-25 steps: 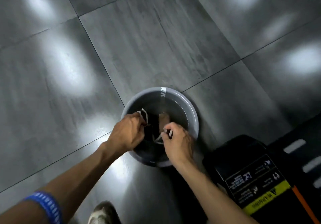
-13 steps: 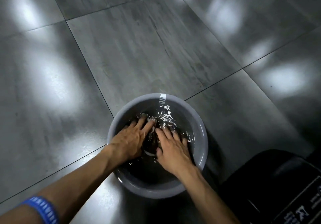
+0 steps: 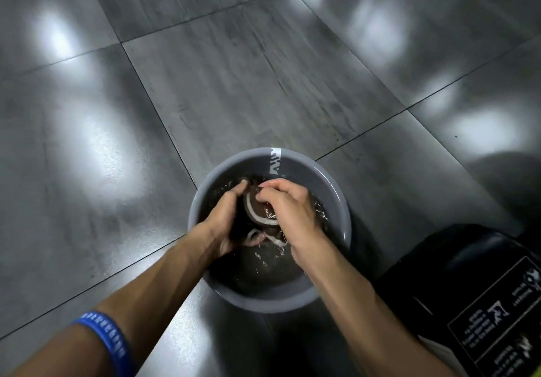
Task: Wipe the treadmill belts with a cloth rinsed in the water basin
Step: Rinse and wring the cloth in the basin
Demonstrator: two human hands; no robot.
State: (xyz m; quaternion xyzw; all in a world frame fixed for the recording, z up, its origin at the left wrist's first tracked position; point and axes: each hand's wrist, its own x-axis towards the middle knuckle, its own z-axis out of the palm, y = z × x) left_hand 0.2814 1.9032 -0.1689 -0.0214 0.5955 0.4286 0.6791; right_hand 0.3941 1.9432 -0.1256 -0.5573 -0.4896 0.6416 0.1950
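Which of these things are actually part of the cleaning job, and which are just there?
In use:
cloth, gripped by left hand and right hand
water basin
treadmill, still to wipe

Just there:
blue wristband
floor tiles

Grey tiled floor (image 3: 263, 78) under me, with what stands on it.

I look down on large glossy dark grey tiles split by thin dark grout lines, with soft white patches of light reflected across them. A round grey basin (image 3: 336, 198) sits on the floor just in front of me, over a grout line, with a white label strip on its far rim. To my right, just beside the basin, the black end of a treadmill (image 3: 468, 289) rests on the tiles, carrying printed warning labels.
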